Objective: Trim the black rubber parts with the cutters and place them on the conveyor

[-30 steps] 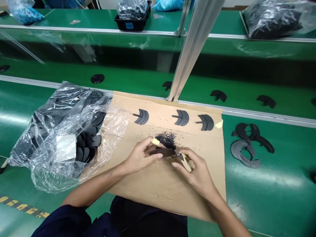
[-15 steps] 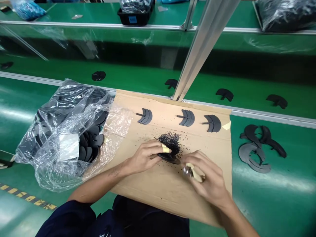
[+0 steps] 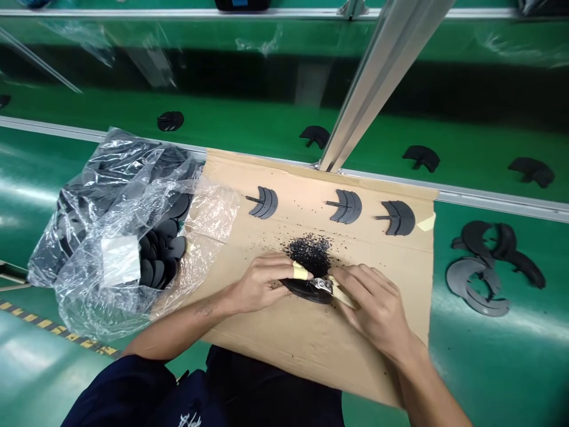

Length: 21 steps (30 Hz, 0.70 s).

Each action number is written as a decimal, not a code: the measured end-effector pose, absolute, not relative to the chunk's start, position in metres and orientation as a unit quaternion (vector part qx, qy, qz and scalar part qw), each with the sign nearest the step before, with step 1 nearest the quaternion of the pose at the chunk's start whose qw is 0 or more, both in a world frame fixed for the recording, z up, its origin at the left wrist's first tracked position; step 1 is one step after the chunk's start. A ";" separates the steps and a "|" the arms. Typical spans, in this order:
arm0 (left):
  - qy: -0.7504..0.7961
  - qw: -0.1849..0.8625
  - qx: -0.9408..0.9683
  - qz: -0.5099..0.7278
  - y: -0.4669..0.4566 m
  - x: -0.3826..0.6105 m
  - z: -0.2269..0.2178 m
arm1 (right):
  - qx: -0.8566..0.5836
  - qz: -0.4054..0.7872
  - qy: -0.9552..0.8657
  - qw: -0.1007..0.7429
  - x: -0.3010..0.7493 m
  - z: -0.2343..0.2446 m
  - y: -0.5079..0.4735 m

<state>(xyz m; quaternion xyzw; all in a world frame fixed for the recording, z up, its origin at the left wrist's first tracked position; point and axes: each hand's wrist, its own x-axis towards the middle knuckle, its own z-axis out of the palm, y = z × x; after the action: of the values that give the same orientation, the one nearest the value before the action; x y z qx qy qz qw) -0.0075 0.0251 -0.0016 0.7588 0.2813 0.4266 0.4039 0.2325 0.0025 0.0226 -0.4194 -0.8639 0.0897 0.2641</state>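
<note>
My left hand (image 3: 262, 284), with a pale tape wrap on one finger, grips a curved black rubber piece (image 3: 306, 291) above the cardboard sheet (image 3: 284, 338). My right hand (image 3: 373, 311) holds small snips (image 3: 331, 289) with cream-taped handles, their metal blades at the piece's edge. Just beyond both hands lies a heap of black crumb-like trimmings (image 3: 311, 254), with specks scattered around it. Three fan-shaped black pieces (image 3: 345, 206) lie in a row along the sheet's far side. My hands hide part of the held piece.
A clear plastic bag (image 3: 89, 237) of black discs lies to the left of the cardboard. Loose grey-black pieces (image 3: 482, 267) lie on the green bench at right. An aluminium post (image 3: 382, 83) rises behind the sheet, with more black pieces on a lower green surface beyond.
My right hand has brought the snips from just off the black piece to its edge. The whole scene has shifted slightly upward and right in view.
</note>
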 end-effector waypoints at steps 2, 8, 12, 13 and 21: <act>0.277 0.405 0.758 0.431 0.025 -0.007 -0.001 | -0.415 0.090 -0.864 0.270 0.233 0.022 0.003; 0.274 0.396 0.766 0.426 0.026 -0.007 0.000 | -0.415 0.078 -0.866 0.269 0.231 0.022 0.004; 0.271 0.388 0.768 0.432 0.026 -0.008 -0.001 | -0.420 0.041 -0.871 0.251 0.229 0.025 0.002; 0.270 0.385 0.768 0.435 0.025 -0.008 -0.002 | -0.422 0.029 -0.873 0.245 0.229 0.025 0.002; 0.257 0.356 0.784 0.438 0.024 -0.009 -0.001 | -0.442 -0.022 -0.876 0.191 0.224 0.034 -0.005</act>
<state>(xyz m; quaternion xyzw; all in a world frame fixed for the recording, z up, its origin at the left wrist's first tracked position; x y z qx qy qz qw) -0.0090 0.0241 -0.0009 0.7842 0.2570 0.4382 0.3564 0.2240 -0.0052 0.0338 -0.4424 -0.8760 -0.0216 0.1910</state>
